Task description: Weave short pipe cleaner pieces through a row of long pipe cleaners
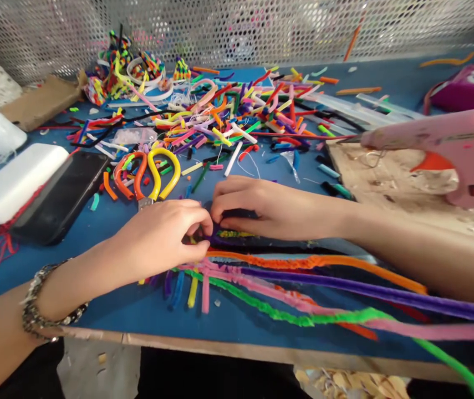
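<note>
My left hand [166, 230] is closed in a pinch on a bundle of interlaced pipe cleaners, partly hidden beneath its fingers. Facing it, my right hand [270, 208] has its fingertips pressed together on a dark purple pipe cleaner at the bundle's far side; the exact grip is hard to see. Long strands run off to the right: an orange pipe cleaner [261, 257], a purple pipe cleaner [345, 286], a pink pipe cleaner [436, 331] and a green pipe cleaner [257, 305]. Short blue, yellow and pink ends stick out toward the table's front edge.
Scissors [164, 172] with orange and yellow handles lie beyond my left hand. A black phone [60, 199] and white power bank [16, 180] are left. A pink glue gun [440, 149] rests on a board [382, 183] at right. Cut pieces [220, 111] cover the back.
</note>
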### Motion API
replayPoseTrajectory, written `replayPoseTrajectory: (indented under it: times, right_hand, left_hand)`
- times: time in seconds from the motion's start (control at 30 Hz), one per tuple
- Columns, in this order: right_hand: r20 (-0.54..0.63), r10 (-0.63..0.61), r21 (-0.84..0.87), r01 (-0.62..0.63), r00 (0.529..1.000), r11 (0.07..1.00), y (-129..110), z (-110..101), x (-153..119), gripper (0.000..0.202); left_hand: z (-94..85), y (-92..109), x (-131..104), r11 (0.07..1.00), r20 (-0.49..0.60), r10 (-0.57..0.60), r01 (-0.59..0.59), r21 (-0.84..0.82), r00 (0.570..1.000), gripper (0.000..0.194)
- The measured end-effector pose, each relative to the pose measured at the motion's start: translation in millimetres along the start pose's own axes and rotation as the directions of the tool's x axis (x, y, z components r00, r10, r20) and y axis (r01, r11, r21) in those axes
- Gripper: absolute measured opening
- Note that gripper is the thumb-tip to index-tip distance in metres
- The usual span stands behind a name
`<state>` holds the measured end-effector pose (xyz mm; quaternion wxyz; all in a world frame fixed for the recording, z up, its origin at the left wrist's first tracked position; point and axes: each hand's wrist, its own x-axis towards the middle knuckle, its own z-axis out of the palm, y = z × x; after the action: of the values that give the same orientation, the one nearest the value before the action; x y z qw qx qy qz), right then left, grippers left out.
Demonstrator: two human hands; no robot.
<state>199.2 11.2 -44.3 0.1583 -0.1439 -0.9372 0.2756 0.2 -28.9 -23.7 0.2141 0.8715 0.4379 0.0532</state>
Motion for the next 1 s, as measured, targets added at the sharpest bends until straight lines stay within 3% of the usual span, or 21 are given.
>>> replayPoseTrajectory:
  times: [0.1,0.27,0.43,0.57,0.7,0.77,1.0]
  right_hand:
    - [-0.007,-0.014,0.032,0.014,1.000,0.999,-0.2,-1.1,0.9,0.017]
    - [-0.009,-0.021,0.026,0.021,1.000,0.999,0.1,-1.9,1.4,0.017]
    - [-0.012,0.004,0.039,-0.004,1.000,0.999,-0.5,-0.4,0.8,0.017]
    - [-0.012,0.006,0.038,-0.005,1.000,0.999,-1.1,-0.6,0.7,0.016]
    - [-0.027,-0.008,0.002,0.008,1.000,1.000,-2.7,-0.4,0.8,0.016]
    - [-0.024,-0.002,-0.029,0.001,1.000,1.000,-3.5,0.0,0.6,0.016]
    - [-0.019,-0.025,0.013,0.025,1.000,1.000,-2.4,-3.0,0.0,0.017]
  left_hand:
    - [0.2,-3.4,0.3,1.000,-0.017,0.023,-0.023,0.005,1.000,0.003]
    - [-3.9,-12.2,1.0,0.967,-0.032,0.250,-0.249,0.049,0.968,0.010]
    - [-6.7,-15.4,1.8,0.959,0.006,0.279,-0.279,0.051,0.960,0.006]
    - [-7.4,-2.2,2.3,0.951,0.084,0.203,-0.217,0.221,0.976,0.007]
    - [-7.0,19.7,1.7,0.848,0.155,0.037,-0.113,0.518,0.987,0.011]
    - [-5.9,24.5,1.7,0.818,0.174,0.009,-0.107,0.565,0.985,0.012]
    - [-4.0,0.4,1.3,0.960,0.050,0.186,-0.192,0.205,0.981,0.009]
